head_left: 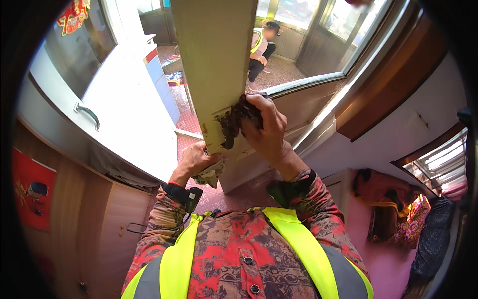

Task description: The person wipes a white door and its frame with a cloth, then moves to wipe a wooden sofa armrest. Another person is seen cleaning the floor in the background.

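Observation:
A pale painted door stands edge-on in front of me, its paint worn around the latch area. My right hand presses a dark, patterned cloth against this edge, beside the latch. Lower and to the left, my left hand grips a crumpled light grey cloth at the door's edge. Part of each cloth is hidden by my fingers.
A white door with a metal handle is at the left. Beyond the doorway a person in a reflective vest squats. A wooden cabinet stands lower left; a bed with a pink cover and folded bedding lies at the right.

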{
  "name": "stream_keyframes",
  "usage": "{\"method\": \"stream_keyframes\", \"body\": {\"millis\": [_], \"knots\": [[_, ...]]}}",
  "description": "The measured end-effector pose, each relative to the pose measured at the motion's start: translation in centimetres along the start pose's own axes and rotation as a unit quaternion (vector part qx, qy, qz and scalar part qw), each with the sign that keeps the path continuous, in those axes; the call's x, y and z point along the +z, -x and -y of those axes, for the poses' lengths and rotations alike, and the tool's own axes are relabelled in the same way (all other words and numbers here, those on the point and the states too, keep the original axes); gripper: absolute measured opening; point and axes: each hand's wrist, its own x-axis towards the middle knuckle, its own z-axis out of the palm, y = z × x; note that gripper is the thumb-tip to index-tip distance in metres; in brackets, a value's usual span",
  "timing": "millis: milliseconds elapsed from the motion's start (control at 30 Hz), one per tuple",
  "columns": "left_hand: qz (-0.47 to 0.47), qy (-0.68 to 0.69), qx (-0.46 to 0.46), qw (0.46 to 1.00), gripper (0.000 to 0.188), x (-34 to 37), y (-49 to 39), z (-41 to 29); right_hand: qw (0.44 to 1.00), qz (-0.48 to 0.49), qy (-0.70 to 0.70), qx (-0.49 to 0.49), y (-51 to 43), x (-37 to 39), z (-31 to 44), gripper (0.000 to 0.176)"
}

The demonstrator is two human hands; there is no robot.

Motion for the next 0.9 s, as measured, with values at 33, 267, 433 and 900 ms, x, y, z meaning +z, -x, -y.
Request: {"method": "stream_keyframes", "body": {"millis": [33, 267, 433, 900], "knots": [[-0.002, 0.006, 0.011, 1.000, 0.039, 0.0, 0.0, 0.0, 1.000, -0.015, -0.001, 0.005, -0.6, 0.0, -0.2, 0.036], [0.011, 0.013, -0.023, 1.000, 0.032, 0.2, -0.2, 0.3, 0.997, -0.028, 0.057, 0.054, -2.0, -1.1, -1.4, 0.026], [0.001, -0.054, 0.030, 0.998, 0.031, 0.2, -0.4, 0.7, 0.966, -0.115, 0.159, 0.166, -1.0, -6.2, -8.5, 0.014], [0.021, -0.037, 0.002, 0.999, 0.031, 0.0, -0.3, 0.5, 0.991, -0.036, 0.128, 0.030, -1.3, -2.4, -6.1, 0.015]]}}
